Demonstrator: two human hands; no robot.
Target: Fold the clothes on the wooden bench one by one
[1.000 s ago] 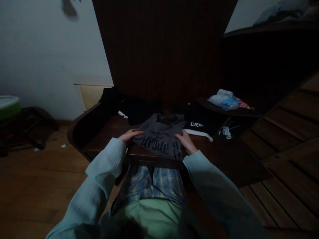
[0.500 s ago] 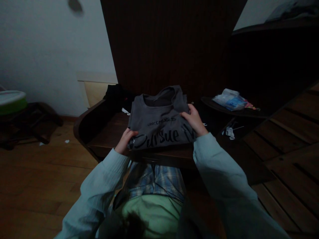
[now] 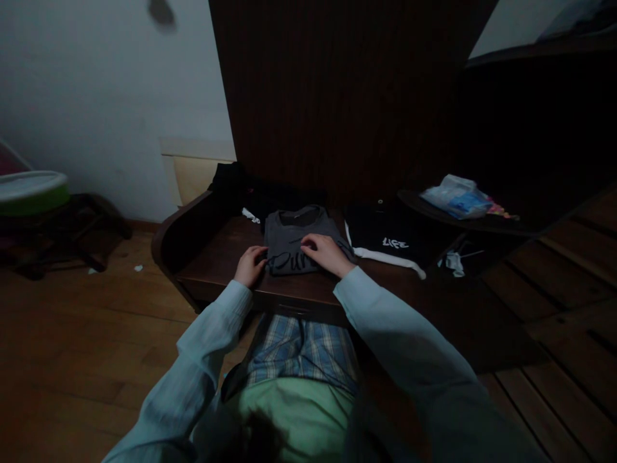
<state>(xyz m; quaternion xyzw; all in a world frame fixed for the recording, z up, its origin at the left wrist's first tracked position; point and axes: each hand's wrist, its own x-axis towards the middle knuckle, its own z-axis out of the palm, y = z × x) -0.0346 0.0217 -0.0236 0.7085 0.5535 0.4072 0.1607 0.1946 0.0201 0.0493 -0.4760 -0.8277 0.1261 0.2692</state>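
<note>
A folded grey T-shirt (image 3: 289, 235) with dark lettering lies flat on a dark wooden table (image 3: 216, 263) in front of me. My right hand (image 3: 328, 254) rests palm down on the shirt's front, fingers spread flat over the print. At the shirt's lower left corner, my left hand (image 3: 250, 265) has its fingers curled against the folded edge. Both arms wear light blue sleeves.
A folded black garment with white "LIFE" lettering (image 3: 390, 241) lies right of the grey shirt. More dark clothing (image 3: 241, 186) is heaped at the table's back left. A plastic packet (image 3: 456, 196) sits on a low dark shelf at right. A green-rimmed basin (image 3: 29, 193) stands far left.
The grey shirt, held up off the table half a second ago, has come down and lies flat. My right hand moved from its right edge onto its top.
</note>
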